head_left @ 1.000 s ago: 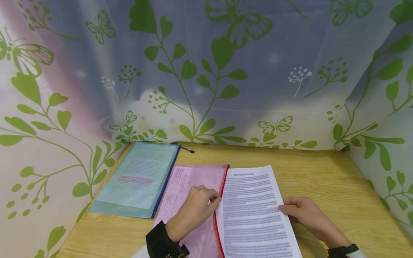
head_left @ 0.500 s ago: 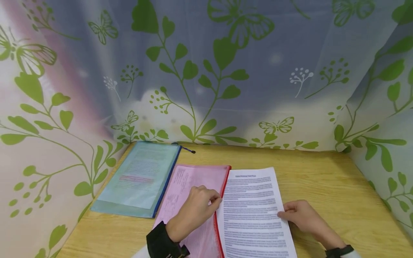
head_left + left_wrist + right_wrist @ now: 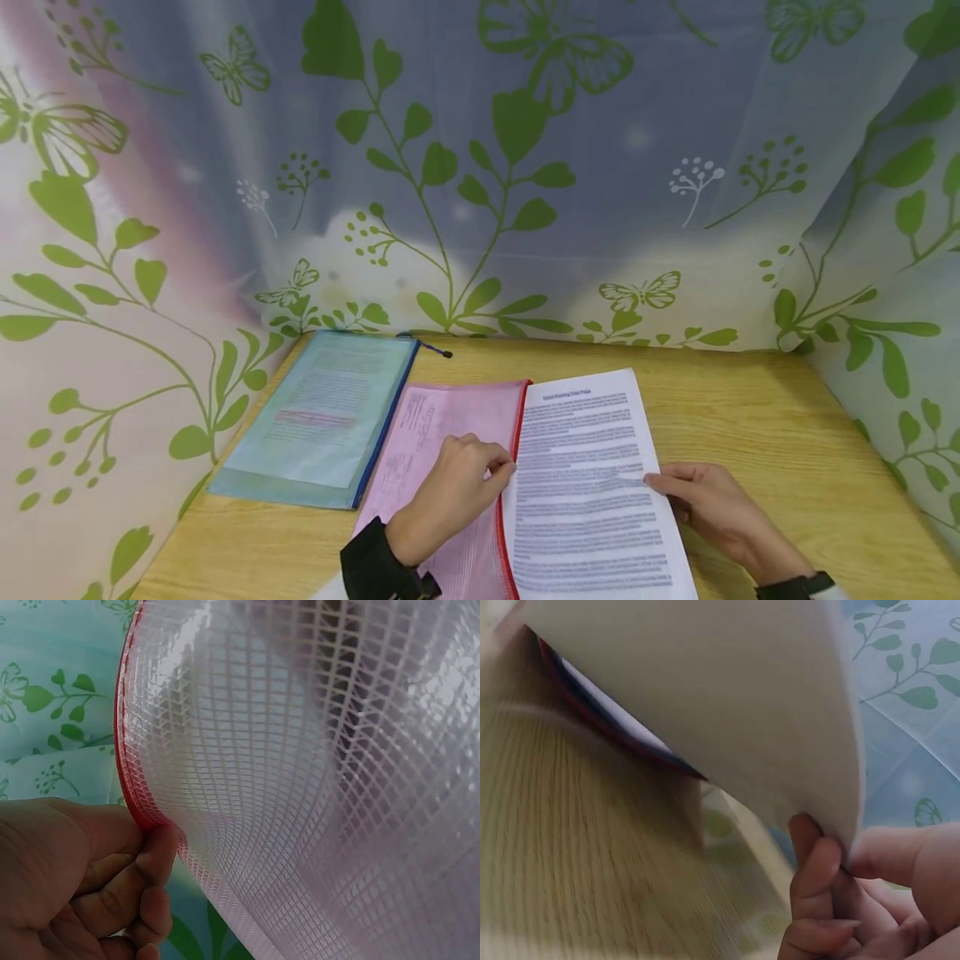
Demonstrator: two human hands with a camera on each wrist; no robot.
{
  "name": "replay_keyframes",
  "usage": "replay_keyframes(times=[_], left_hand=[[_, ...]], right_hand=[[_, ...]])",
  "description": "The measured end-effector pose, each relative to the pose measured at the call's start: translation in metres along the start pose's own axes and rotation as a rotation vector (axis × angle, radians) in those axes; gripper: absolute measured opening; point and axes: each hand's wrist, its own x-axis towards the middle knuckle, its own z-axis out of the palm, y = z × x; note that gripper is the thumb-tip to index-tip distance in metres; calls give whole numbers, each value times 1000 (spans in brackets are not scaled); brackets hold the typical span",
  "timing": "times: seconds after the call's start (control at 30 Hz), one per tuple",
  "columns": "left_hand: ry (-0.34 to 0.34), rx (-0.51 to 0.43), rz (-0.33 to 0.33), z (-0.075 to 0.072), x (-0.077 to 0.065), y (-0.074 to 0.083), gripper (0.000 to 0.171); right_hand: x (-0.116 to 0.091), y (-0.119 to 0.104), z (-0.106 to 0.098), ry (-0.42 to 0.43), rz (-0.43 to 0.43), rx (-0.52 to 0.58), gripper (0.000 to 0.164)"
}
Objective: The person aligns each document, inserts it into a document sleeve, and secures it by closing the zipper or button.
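Observation:
My left hand (image 3: 461,475) pinches the red-edged opening of a pink mesh zipper pouch (image 3: 427,417). The left wrist view has the pouch's red rim (image 3: 124,742) caught between thumb and fingers, its clear grid sheet bulging out beside them. A printed white sheet of paper (image 3: 585,483) lies against that opening, its left edge along the red rim. By its right edge my right hand (image 3: 708,504) holds the paper between thumb and fingers. Seen from the right wrist, the paper (image 3: 727,697) is raised off the table, and a dark gap shows at the pouch's mouth.
A blue-green zipper pouch (image 3: 300,417) with printed pages inside lies at the left, its zipper pull (image 3: 437,350) sticking out behind. The wooden table (image 3: 787,425) ends at a patterned curtain (image 3: 637,208) at the back and both sides.
The paper's top edge shifts and tilts, first slightly right, then back left and farther up, with the right hand moving slightly along. The left hand keeps its place on the pouch's rim.

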Motion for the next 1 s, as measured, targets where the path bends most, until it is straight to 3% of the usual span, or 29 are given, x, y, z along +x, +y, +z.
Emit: replay_keyframes(times=[0.27,0.47,0.57,0.77,1.0], left_hand=[[3,-1,3,0,0,-2,10],[14,34,8,-2,0,-4,12],[11,44,1,-2,0,-4,12],[17,37,9,-2,2,-2,12],[9,25,-8,-2,2,0,12]], right_hand=[[0,-2,7,55,-32,-74,37],[-1,-6,-2,-52,14,59,28],[-1,-7,-2,-65,21,80,29],[1,-7,10,-9,-12,-17,38],[2,-7,19,106,-24,-131,37]])
